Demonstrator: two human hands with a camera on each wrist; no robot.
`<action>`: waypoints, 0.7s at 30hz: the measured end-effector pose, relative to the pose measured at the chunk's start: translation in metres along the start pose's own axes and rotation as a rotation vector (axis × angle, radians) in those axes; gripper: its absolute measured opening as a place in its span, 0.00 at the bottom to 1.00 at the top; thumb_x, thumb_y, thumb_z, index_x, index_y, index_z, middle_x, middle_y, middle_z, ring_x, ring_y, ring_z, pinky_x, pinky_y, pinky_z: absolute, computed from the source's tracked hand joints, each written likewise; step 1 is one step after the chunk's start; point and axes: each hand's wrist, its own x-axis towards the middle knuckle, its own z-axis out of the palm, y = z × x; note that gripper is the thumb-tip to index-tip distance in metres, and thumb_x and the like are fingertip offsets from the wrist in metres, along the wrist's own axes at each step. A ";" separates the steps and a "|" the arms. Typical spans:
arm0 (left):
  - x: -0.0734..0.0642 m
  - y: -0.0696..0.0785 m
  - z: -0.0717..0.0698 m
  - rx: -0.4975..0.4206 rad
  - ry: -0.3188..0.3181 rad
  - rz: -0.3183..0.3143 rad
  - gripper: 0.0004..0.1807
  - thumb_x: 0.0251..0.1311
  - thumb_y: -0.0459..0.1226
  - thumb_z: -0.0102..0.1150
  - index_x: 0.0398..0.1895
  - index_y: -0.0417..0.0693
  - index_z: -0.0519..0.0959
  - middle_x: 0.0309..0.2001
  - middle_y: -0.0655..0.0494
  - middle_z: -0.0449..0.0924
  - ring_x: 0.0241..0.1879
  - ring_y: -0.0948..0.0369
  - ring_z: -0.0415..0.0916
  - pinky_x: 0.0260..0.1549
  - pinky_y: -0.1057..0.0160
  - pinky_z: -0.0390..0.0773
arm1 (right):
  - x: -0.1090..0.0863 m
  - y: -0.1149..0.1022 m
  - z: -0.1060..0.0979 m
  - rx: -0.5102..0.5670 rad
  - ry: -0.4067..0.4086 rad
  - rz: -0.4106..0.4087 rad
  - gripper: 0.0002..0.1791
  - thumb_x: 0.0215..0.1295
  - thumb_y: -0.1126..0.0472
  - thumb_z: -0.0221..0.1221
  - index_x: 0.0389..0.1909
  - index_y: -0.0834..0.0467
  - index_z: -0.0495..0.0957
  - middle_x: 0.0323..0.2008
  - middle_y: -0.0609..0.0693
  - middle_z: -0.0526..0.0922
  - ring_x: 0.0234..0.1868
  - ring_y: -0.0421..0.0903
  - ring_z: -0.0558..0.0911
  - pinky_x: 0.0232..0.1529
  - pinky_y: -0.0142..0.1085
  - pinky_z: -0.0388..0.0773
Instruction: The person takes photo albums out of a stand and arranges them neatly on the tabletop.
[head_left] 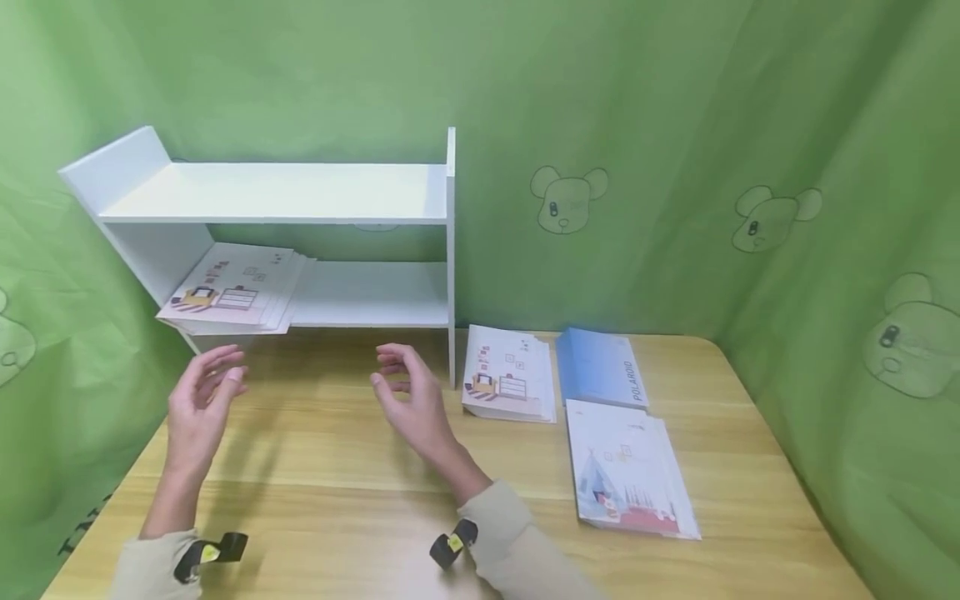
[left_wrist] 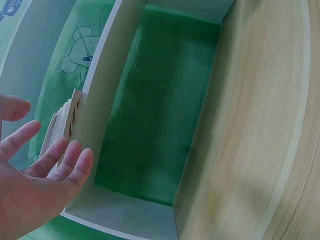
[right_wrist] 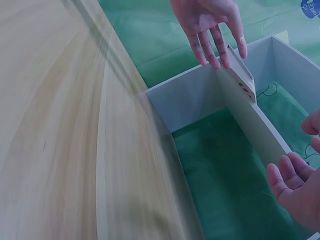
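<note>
My left hand (head_left: 198, 412) hovers over the table in front of the shelf's left side, its fingers loosely bent and holding nothing. To the right, my right hand (head_left: 415, 408) is also in the air with relaxed fingers and nothing in them. A stack of illustrated cards or thin booklets (head_left: 232, 292) lies at the left end of the lower board of the white shelf (head_left: 277, 193), its front edge jutting out slightly. The left hand is nearest to that stack, apart from it in the head view. In the left wrist view the fingers partly hide the stack (left_wrist: 64, 117).
Right of the shelf lie a similar illustrated stack (head_left: 506, 375), a blue stack marked POLAROID (head_left: 600, 367) and a stack with a tent picture (head_left: 626, 467). They rest on the wooden table (head_left: 337, 533). A green curtain (head_left: 660, 108) hangs behind.
</note>
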 end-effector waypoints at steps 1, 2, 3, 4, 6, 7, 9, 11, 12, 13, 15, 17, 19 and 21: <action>0.000 0.001 -0.001 -0.005 0.009 -0.006 0.19 0.71 0.24 0.54 0.63 0.29 0.73 0.53 0.53 0.81 0.49 0.63 0.81 0.47 0.72 0.84 | 0.001 0.000 0.002 0.002 -0.001 0.007 0.22 0.68 0.70 0.63 0.62 0.58 0.75 0.53 0.54 0.82 0.53 0.57 0.82 0.50 0.41 0.87; 0.001 0.001 -0.002 -0.006 0.018 -0.012 0.19 0.71 0.24 0.54 0.63 0.29 0.73 0.53 0.53 0.81 0.49 0.63 0.81 0.47 0.72 0.84 | 0.002 0.000 0.003 0.006 -0.001 0.014 0.22 0.68 0.70 0.63 0.62 0.57 0.75 0.53 0.53 0.82 0.53 0.56 0.83 0.50 0.39 0.87; 0.000 0.002 -0.002 -0.011 0.022 -0.019 0.19 0.71 0.24 0.54 0.63 0.29 0.73 0.53 0.54 0.81 0.49 0.63 0.81 0.47 0.72 0.84 | 0.002 -0.001 0.005 0.009 0.000 0.022 0.22 0.68 0.69 0.63 0.61 0.55 0.75 0.53 0.52 0.82 0.53 0.55 0.83 0.50 0.38 0.87; 0.000 0.002 -0.002 -0.023 0.029 -0.027 0.19 0.71 0.23 0.54 0.63 0.28 0.73 0.53 0.54 0.81 0.49 0.63 0.81 0.47 0.72 0.84 | 0.002 -0.001 0.006 0.013 0.001 0.027 0.22 0.68 0.69 0.63 0.61 0.54 0.75 0.53 0.51 0.82 0.52 0.54 0.83 0.49 0.38 0.87; -0.001 0.001 -0.003 -0.035 0.043 -0.036 0.19 0.70 0.23 0.54 0.63 0.28 0.73 0.53 0.54 0.81 0.48 0.63 0.81 0.46 0.72 0.84 | 0.003 -0.001 0.009 0.014 0.003 0.035 0.22 0.68 0.69 0.63 0.60 0.53 0.76 0.52 0.50 0.82 0.52 0.52 0.83 0.49 0.36 0.87; -0.002 0.000 -0.003 -0.037 0.054 -0.038 0.19 0.70 0.23 0.54 0.62 0.28 0.73 0.52 0.54 0.81 0.48 0.63 0.81 0.45 0.72 0.85 | 0.003 -0.001 0.011 0.015 0.001 0.037 0.22 0.68 0.69 0.63 0.60 0.53 0.76 0.52 0.49 0.82 0.51 0.51 0.83 0.48 0.36 0.87; -0.003 -0.001 -0.005 -0.037 0.075 -0.032 0.18 0.70 0.22 0.53 0.62 0.27 0.73 0.52 0.54 0.81 0.47 0.63 0.81 0.44 0.72 0.85 | 0.004 -0.001 0.014 0.013 -0.006 0.034 0.22 0.68 0.69 0.63 0.60 0.52 0.76 0.52 0.49 0.82 0.51 0.51 0.83 0.48 0.35 0.87; -0.002 -0.001 -0.006 -0.048 0.096 -0.024 0.18 0.70 0.22 0.53 0.62 0.28 0.74 0.52 0.52 0.81 0.47 0.63 0.81 0.43 0.72 0.85 | 0.005 -0.001 0.017 0.014 -0.015 0.027 0.22 0.68 0.68 0.63 0.61 0.52 0.75 0.52 0.49 0.82 0.51 0.51 0.83 0.48 0.35 0.87; -0.001 -0.001 -0.007 -0.054 0.103 -0.018 0.18 0.70 0.22 0.53 0.61 0.28 0.74 0.52 0.51 0.81 0.47 0.63 0.81 0.43 0.72 0.85 | 0.006 -0.002 0.019 0.015 -0.020 0.022 0.22 0.68 0.68 0.63 0.61 0.52 0.75 0.52 0.49 0.82 0.51 0.52 0.83 0.48 0.35 0.87; -0.001 -0.001 -0.008 -0.058 0.107 -0.014 0.18 0.70 0.22 0.53 0.61 0.28 0.74 0.52 0.51 0.81 0.46 0.63 0.81 0.43 0.72 0.85 | 0.007 -0.002 0.020 0.015 -0.023 0.020 0.22 0.68 0.68 0.63 0.61 0.52 0.75 0.52 0.49 0.82 0.51 0.52 0.83 0.48 0.34 0.87; 0.001 0.000 -0.009 -0.066 0.115 -0.005 0.18 0.69 0.21 0.53 0.61 0.28 0.74 0.52 0.51 0.81 0.46 0.62 0.81 0.42 0.72 0.85 | 0.009 -0.003 0.023 0.016 -0.031 0.021 0.22 0.68 0.68 0.63 0.61 0.52 0.75 0.52 0.48 0.81 0.51 0.51 0.83 0.48 0.33 0.86; 0.002 0.001 -0.011 -0.065 0.119 -0.001 0.18 0.69 0.21 0.53 0.61 0.28 0.74 0.52 0.51 0.81 0.45 0.63 0.81 0.43 0.72 0.85 | 0.011 -0.003 0.026 0.014 -0.039 0.024 0.22 0.68 0.68 0.64 0.61 0.53 0.75 0.52 0.49 0.81 0.51 0.50 0.83 0.48 0.32 0.86; 0.003 0.002 -0.012 -0.053 0.127 -0.005 0.18 0.69 0.21 0.53 0.61 0.29 0.75 0.52 0.53 0.81 0.44 0.63 0.81 0.42 0.73 0.85 | 0.012 -0.004 0.029 0.011 -0.046 0.026 0.22 0.68 0.67 0.63 0.61 0.53 0.75 0.52 0.49 0.81 0.51 0.50 0.83 0.47 0.31 0.86; 0.005 0.003 -0.013 -0.043 0.134 -0.011 0.18 0.69 0.22 0.54 0.61 0.31 0.75 0.52 0.53 0.81 0.42 0.64 0.81 0.42 0.74 0.84 | 0.014 -0.006 0.032 0.012 -0.050 0.022 0.22 0.68 0.67 0.63 0.61 0.53 0.75 0.53 0.49 0.81 0.51 0.51 0.83 0.47 0.32 0.86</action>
